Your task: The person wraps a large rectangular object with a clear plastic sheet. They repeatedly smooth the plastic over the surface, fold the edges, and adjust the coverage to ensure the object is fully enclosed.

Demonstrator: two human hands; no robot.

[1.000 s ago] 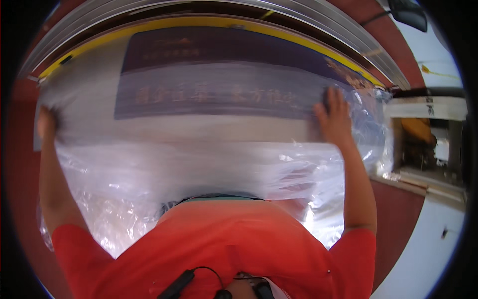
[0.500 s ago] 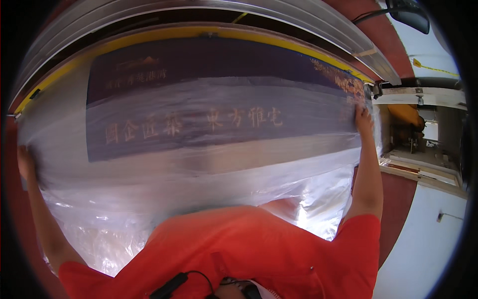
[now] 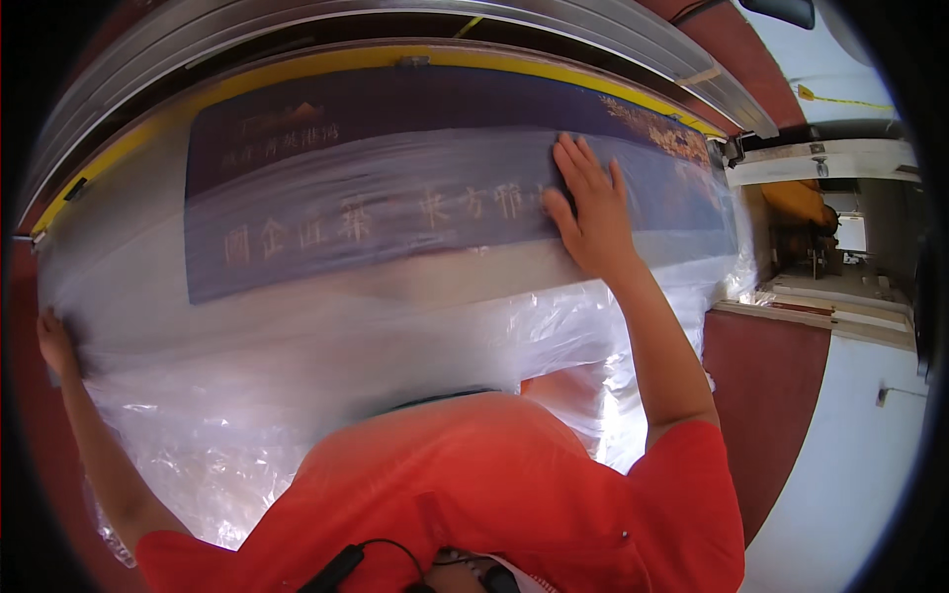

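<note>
A long panel with a dark purple-blue printed banner point(image 3: 395, 104) lies in front of me, its design in pale gold. Clear plastic film point(image 3: 326, 351) covers the lower part of the banner and hangs in shiny creases toward my body. My right hand point(image 3: 591, 212) rests palm down on the film over the banner's right half, fingers stretched and a little apart. At the far left edge, my left hand point(image 3: 57, 341) has its fingers curled at the film's border and appears to grip it. Its fingertips are only partly visible.
A yellow strip point(image 3: 326, 59) runs along the panel's far edge. Beyond it stretches a grey metal rail point(image 3: 554, 32). To the right are a white frame point(image 3: 820, 158) with machinery behind it, a dark red floor area point(image 3: 766, 395) and a pale floor point(image 3: 840, 465).
My right hand has left the film's right edge and moved leftward onto the banner, its fingers now flattened out. The left hand stays at the left edge, shifted slightly in view.
</note>
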